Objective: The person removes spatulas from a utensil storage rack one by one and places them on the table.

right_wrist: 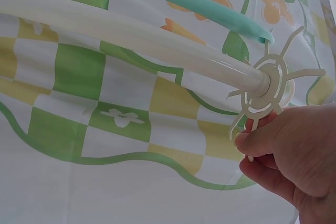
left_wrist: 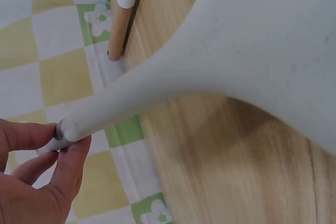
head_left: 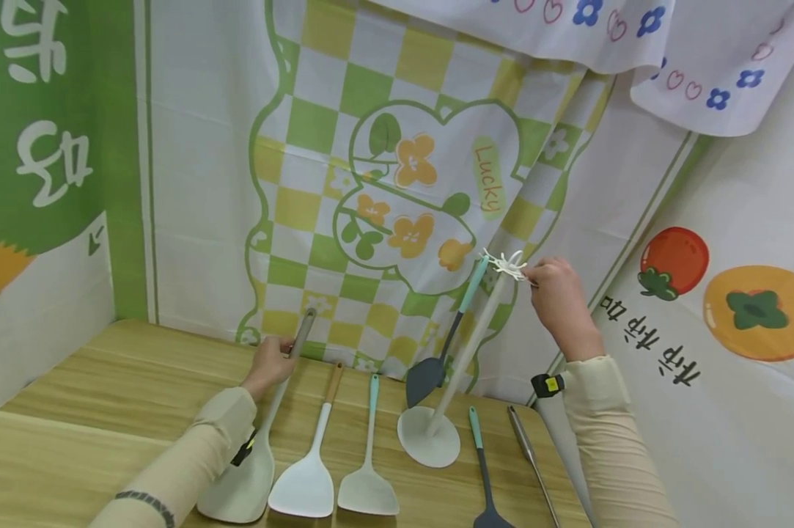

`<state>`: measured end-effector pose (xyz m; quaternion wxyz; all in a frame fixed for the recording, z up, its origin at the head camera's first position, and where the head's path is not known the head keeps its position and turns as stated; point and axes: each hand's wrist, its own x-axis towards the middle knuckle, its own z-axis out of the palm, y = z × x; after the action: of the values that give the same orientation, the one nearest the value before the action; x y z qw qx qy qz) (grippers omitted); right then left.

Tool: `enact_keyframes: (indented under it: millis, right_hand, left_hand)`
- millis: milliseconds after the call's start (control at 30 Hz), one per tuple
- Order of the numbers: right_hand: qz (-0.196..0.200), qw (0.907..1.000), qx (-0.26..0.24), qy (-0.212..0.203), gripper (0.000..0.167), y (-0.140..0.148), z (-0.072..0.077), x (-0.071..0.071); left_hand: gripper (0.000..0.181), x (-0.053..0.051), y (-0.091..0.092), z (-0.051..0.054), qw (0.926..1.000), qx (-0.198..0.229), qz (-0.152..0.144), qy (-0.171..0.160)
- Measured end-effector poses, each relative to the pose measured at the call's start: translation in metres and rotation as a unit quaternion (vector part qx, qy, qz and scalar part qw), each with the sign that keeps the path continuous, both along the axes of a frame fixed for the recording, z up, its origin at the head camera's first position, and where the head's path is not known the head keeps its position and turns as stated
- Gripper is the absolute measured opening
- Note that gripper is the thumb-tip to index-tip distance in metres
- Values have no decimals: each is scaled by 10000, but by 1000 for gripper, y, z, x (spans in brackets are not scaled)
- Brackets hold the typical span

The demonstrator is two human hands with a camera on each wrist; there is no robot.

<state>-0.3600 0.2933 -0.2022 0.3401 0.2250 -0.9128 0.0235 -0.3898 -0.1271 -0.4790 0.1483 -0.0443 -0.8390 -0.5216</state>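
Note:
In the head view my left hand [head_left: 269, 367] pinches a beige spatula [head_left: 250, 469] by its grey handle, and the handle slants up toward the wall cloth. The left wrist view shows the thumb and fingers on the handle [left_wrist: 62, 136] near its end. My right hand [head_left: 558, 297] is at the top of a white utensil stand [head_left: 472, 337] and pinches one hook of its hook ring [right_wrist: 262, 85]. A dark spatula with a mint handle [head_left: 472, 286] hangs from another hook, blade down. The stand's round base [head_left: 429, 440] rests on the table.
On the wooden table [head_left: 106, 389] lie a white spatula with a wooden handle [head_left: 304, 484], a beige spatula with a mint handle [head_left: 368, 488], a dark mint-handled spatula [head_left: 485, 477] and a metal-handled utensil [head_left: 531, 458], partly out of frame. A checked cloth [head_left: 317, 220] hangs behind.

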Motion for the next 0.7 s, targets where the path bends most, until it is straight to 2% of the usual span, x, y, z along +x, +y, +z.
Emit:
enact_keyframes:
  millis: [200, 400, 700]
  right_hand:
    - [-61, 9999, -11, -80, 26, 1, -2, 0]
    - [-87, 9999, -31, -135, 27, 2, -3, 1]
    - [-77, 9999, -59, -124, 27, 1, -1, 0]
  left_hand:
    - [41, 4, -2, -3, 9999, -78, 63, -26]
    - [45, 6, -3, -5, 9999, -55, 85, -138]
    - [42, 3, -4, -9, 9997, -113, 179, 96]
